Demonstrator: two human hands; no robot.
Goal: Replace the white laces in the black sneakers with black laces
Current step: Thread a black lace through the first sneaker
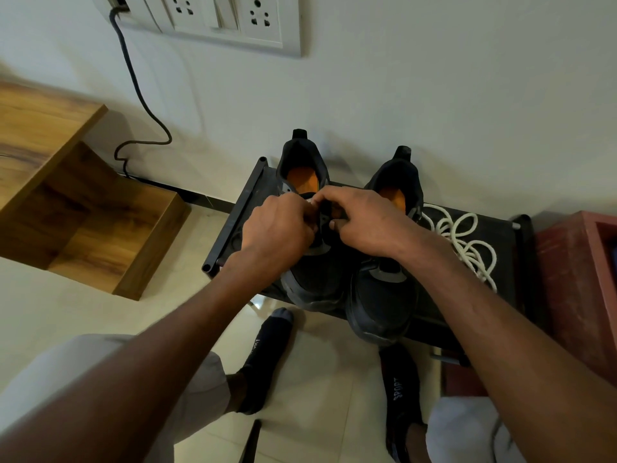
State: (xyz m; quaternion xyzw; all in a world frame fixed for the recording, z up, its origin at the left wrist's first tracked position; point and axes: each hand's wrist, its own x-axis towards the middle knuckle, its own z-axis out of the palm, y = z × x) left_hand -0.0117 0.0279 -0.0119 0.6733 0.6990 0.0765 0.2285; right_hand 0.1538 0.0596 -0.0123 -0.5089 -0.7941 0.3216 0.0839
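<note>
Two black sneakers with orange insoles stand side by side on a low black rack [233,212], toes toward me. Both my hands are over the tongue of the left sneaker [310,275]. My left hand [277,228] has its fingers curled and pinches a bit of white lace [311,201] at the top eyelets. My right hand [364,222] curls its fingers and thumb on the tongue and lacing there; what it pinches is hidden. The right sneaker [384,295] shows no lace. A loose white lace [464,238] lies coiled on the rack to the right of it.
The rack stands against a white wall under a socket panel [213,18] with a dark cable [140,95] hanging down. A wooden shelf unit [83,202] is at left, a red box [581,279] at right. My socked feet [263,359] stand on the tiled floor.
</note>
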